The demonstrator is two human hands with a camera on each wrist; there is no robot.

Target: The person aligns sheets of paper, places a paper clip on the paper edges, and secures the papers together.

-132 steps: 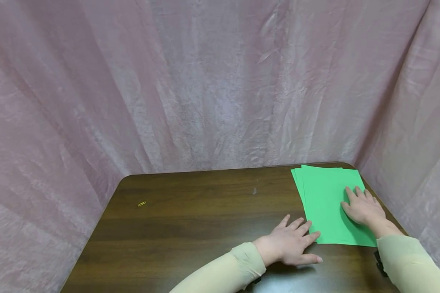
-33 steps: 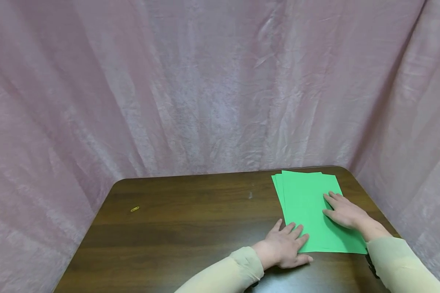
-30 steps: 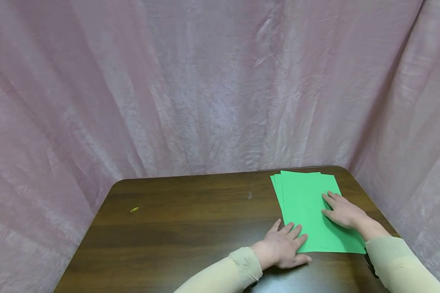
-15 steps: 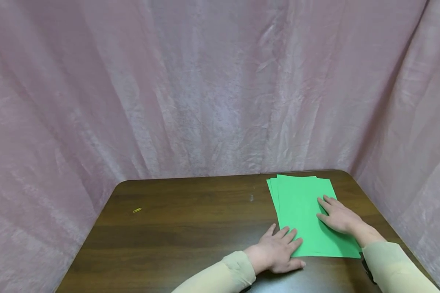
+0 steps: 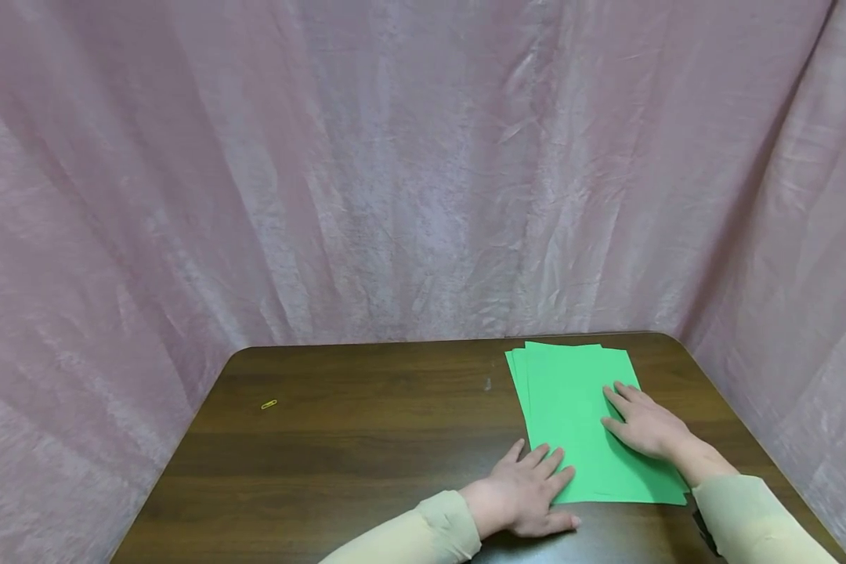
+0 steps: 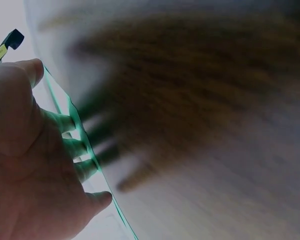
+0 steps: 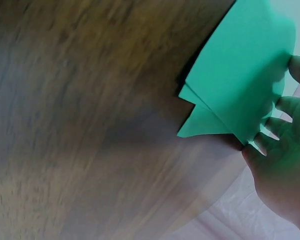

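Observation:
Several sheets of green paper (image 5: 564,415) lie in a slightly fanned stack on the right half of the table, edges offset at the left and at the near right corner. My right hand (image 5: 645,423) rests on the right side of the stack with fingers spread. At the near left corner, my left hand (image 5: 522,489) touches the paper with straight, spread fingertips; its thumb lies off the paper. In the left wrist view the fingers of the left hand (image 6: 45,150) meet the paper edge. The right wrist view shows the right hand (image 7: 287,145) against the green sheets (image 7: 240,70).
A yellow paper clip (image 5: 269,404) lies on the left part of the brown wooden table (image 5: 366,439). Pink curtains (image 5: 423,172) hang behind the table and at both sides. A small pale mark (image 5: 488,384) shows on the tabletop left of the paper.
Both hands and the green paper stack have slid together to the left and slightly nearer across the table. The paper clip stays where it was on the table.

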